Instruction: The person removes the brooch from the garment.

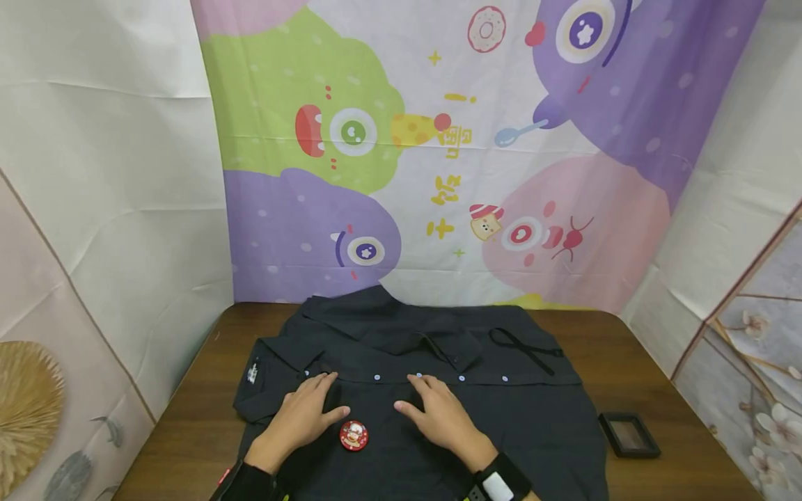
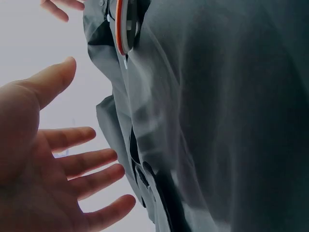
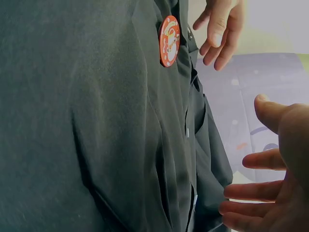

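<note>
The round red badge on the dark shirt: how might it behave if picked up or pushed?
The badge is probably stiff: it shows an even round outline over the creased shirt. Lying face up, it would likely slide rather than roll. Its thin edge suggests it's light.

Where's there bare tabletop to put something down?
On the table, the strip between the dark shirt and left edge; also behind the black frame and right of it. Crowded: the middle, with the shirt, red badge, left hand and right hand.
</note>
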Motion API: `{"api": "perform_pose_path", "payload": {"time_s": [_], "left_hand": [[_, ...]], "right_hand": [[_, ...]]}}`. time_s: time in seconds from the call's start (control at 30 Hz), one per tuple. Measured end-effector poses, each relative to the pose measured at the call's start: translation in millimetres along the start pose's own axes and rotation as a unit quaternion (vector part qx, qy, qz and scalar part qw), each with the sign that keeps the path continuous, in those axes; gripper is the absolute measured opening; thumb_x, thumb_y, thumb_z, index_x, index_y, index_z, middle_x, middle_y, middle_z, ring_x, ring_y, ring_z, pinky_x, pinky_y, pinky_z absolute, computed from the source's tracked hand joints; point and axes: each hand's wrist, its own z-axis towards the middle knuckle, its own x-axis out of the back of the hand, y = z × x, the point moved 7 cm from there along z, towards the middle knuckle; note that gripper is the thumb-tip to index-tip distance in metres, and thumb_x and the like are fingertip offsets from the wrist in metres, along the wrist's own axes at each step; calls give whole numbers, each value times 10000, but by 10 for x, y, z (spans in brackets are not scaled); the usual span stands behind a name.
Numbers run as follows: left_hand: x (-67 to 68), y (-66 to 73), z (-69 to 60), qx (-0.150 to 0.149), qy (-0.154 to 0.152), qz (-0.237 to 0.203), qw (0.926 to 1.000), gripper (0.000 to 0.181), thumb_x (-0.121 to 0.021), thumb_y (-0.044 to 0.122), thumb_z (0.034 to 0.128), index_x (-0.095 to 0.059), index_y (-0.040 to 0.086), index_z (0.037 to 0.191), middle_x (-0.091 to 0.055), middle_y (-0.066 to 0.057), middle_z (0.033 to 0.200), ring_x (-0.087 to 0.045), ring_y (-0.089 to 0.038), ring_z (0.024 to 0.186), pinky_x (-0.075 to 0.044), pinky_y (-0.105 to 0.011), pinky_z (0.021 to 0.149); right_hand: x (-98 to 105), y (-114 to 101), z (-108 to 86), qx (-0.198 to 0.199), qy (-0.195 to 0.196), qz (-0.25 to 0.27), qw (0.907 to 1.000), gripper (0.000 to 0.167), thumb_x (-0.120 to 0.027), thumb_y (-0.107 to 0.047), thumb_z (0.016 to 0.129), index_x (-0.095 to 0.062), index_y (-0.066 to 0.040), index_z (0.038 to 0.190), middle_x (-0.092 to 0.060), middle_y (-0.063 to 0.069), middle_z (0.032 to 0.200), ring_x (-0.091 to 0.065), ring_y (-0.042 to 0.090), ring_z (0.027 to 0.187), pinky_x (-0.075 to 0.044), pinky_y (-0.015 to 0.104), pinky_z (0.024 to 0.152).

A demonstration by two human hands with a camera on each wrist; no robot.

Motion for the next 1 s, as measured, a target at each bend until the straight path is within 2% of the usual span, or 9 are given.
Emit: {"api": "perform_pose_path", "payload": {"time_s": [0.53, 1.0], "left_hand": [[-2, -4, -21, 19, 69, -14, 10000, 667, -708, 391, 870, -496, 34, 1393, -510, -221, 1404, -469, -421, 1303, -389, -660, 976], [-3, -6, -42, 89, -89, -13, 9999, 671, -707, 409, 866, -500, 49, 1392, -503, -220, 1409, -451, -451, 1294, -381, -658, 978]], "right_hand": [[-38, -28, -6, 110, 66, 46, 9999, 581, -610, -435, 936, -537, -44, 1360, -554, 219, 1337, -528, 388, 1247, -444, 548, 1007], [-91, -58, -10, 208, 82, 4, 9997, 579, -610, -442, 933, -550, -41, 1347, -583, 186, 1305, -555, 355, 1216, -453, 527, 1002]]}}
